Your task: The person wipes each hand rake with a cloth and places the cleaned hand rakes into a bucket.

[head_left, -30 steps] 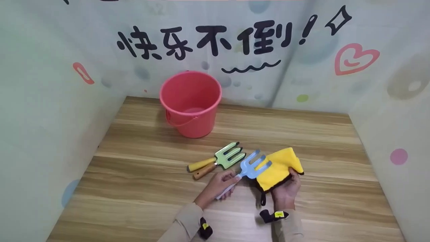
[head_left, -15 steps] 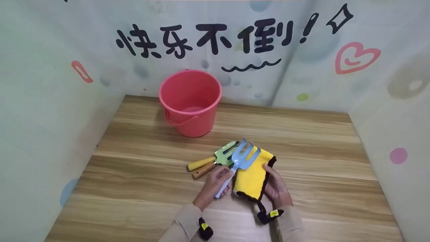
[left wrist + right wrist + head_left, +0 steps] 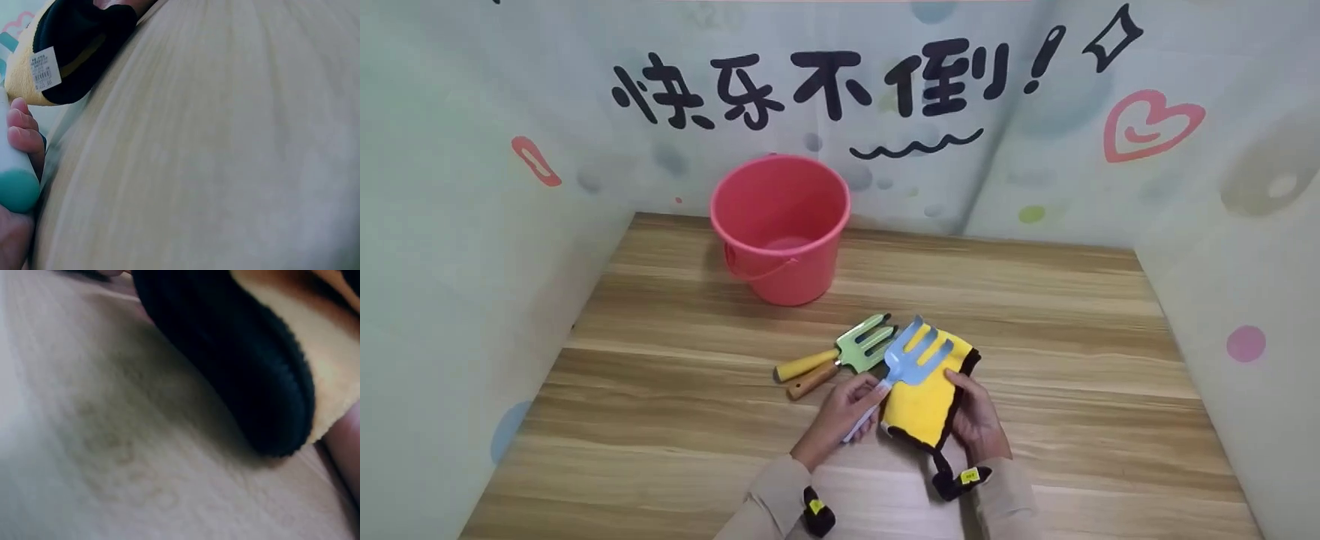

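Note:
In the head view my left hand point(image 3: 841, 414) grips the pale handle of a light blue hand fork point(image 3: 909, 366), tines pointing up and away. My right hand point(image 3: 979, 421) pinches the right edge of a folded yellow cloth point(image 3: 922, 411) with black trim, thumb on top. The fork's head lies over the cloth's upper part; whether it presses on it I cannot tell. In the left wrist view, fingers curl round the handle point(image 3: 16, 163), beside the cloth's white label point(image 3: 45, 68). The right wrist view is filled by the cloth's dark edge point(image 3: 242, 377) above the wood.
A red bucket point(image 3: 795, 270) stands at the back, left of centre, its handle hanging down. A green hand fork point(image 3: 856, 351) and tools with yellow point(image 3: 804, 366) and brown point(image 3: 811, 382) handles lie just left of the cloth. Printed fabric walls point(image 3: 780, 180) enclose the wooden tabletop point(image 3: 660, 390).
My right hand has brought the cloth leftward and turned it, so it now sits beneath the blue fork. The fork swung left and upright, then tipped slightly back to the right.

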`<state>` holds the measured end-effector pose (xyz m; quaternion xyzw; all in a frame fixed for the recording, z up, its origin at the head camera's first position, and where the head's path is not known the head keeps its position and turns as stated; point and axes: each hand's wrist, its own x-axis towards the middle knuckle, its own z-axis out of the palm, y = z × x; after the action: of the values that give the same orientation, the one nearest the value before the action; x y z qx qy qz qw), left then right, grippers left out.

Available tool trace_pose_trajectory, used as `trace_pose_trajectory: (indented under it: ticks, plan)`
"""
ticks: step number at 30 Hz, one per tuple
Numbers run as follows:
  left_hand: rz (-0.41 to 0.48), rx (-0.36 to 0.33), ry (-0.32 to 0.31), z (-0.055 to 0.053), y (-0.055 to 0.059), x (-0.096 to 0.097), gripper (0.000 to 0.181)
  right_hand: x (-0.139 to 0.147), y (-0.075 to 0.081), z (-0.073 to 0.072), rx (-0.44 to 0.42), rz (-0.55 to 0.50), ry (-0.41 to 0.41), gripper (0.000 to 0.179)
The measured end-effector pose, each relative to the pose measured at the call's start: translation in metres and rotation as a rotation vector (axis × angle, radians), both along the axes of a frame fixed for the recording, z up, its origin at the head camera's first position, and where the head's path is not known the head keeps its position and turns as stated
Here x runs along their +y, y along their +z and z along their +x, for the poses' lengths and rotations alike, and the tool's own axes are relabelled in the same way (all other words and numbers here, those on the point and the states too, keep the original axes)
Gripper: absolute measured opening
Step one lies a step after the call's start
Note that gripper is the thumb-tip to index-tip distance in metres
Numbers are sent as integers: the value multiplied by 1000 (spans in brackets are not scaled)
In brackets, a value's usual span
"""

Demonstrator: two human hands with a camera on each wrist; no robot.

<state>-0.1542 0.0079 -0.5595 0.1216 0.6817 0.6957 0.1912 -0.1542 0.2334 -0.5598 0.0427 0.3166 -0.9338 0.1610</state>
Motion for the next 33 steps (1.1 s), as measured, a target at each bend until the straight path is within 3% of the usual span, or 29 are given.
trace_pose_trajectory:
  ticks: [5, 10, 16, 26, 33]
  plan:
    - [7, -20, -17, 1, 1, 1, 33, 1, 1, 0, -31, -106, -96, 23]
    - [-14, -15, -32, 2, 3, 2, 29, 3, 1, 1, -8, -191, -172, 27]
    - [-50, 21, -50, 3, 3, 2, 31, 5, -1, 2, 59, -286, -203, 27]
    - [-126, 46, -51, 1, 6, 5, 27, 6, 1, 2, 71, -423, -299, 32]
    - [-50, -23, -53, -2, 4, 1, 32, 7, 2, 2, 73, -423, -302, 25]
